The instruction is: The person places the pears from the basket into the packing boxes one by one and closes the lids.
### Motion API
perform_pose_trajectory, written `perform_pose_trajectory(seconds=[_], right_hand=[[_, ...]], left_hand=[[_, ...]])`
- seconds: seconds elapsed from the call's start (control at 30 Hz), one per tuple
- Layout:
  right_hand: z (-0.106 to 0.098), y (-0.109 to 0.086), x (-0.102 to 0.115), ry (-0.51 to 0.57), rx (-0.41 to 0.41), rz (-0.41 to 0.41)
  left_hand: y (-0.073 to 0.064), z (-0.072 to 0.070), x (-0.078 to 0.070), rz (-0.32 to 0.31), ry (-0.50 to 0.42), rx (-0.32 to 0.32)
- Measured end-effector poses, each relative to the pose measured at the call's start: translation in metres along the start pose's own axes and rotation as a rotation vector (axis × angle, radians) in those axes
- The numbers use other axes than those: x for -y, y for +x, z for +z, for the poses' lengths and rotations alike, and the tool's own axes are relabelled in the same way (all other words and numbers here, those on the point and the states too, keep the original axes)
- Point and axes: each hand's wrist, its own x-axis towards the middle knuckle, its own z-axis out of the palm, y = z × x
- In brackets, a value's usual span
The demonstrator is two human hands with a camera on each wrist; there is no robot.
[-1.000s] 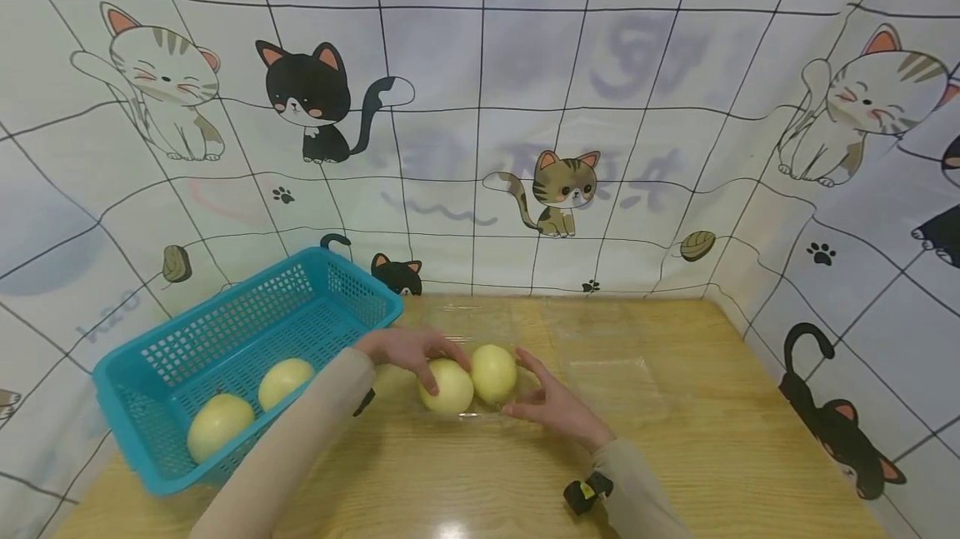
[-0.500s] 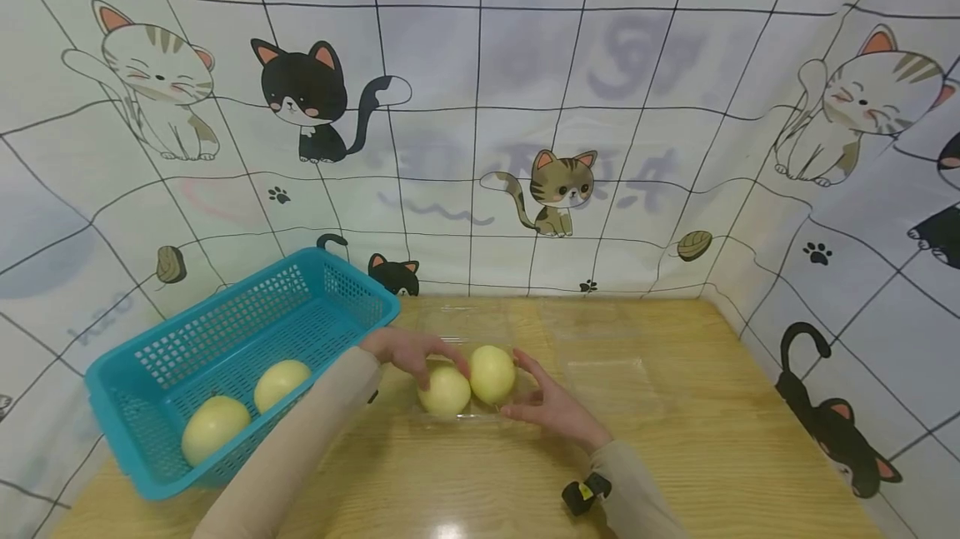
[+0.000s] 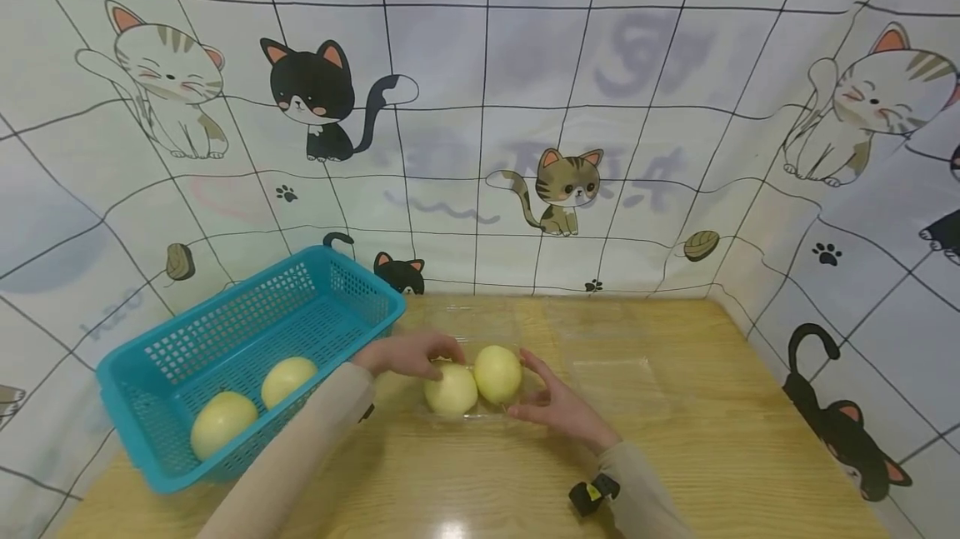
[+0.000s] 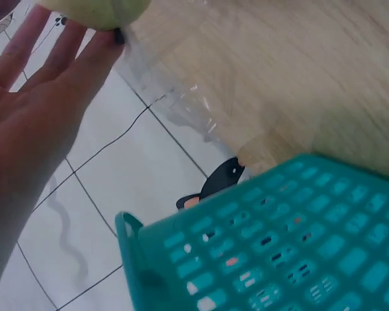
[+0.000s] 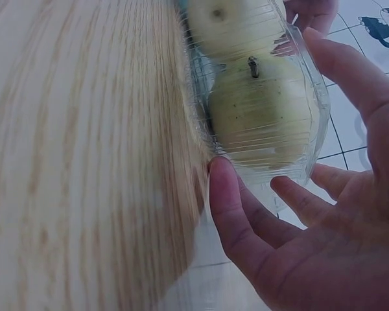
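Two pale yellow pears lie side by side in a clear plastic clamshell container on the table: a left pear and a right pear. My left hand is at the far left of the left pear, its fingertips touching it; in the left wrist view its fingers are fairly straight. My right hand spans the container's right end, thumb at the near corner and a finger at the far side. In the right wrist view, the right pear's short stem shows through the clear wall.
A blue perforated basket stands at the left, holding two more pears. Behind and right of the hands lies another clear plastic container on the wooden table. A cat-print sheet hangs behind.
My left hand has drawn back up and off the top of the left pear, its fingers loosening. The right hand keeps its place, and the pears stay put.
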Motion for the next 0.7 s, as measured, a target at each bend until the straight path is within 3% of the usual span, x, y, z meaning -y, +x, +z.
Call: perform_pose_trajectory(seconds=[0.17, 0.33, 0.47, 0.7], right_hand=[[-0.002, -0.002, -0.002, -0.001, -0.002, 0.007], [-0.001, -0.002, 0.000, -0.006, -0.002, 0.015], [-0.001, -0.002, 0.001, -0.011, -0.004, 0.016], [-0.002, -0.004, 0.002, 0.007, 0.009, -0.012]], left_hand=[[0.007, 0.007, 0.003, -0.017, -0.054, -0.014], [0.008, 0.011, 0.005, 0.013, -0.117, -0.057], [0.005, 0.012, 0.007, 0.007, -0.192, -0.128], [-0.004, 0.011, 0.013, -0.059, -0.213, -0.302]])
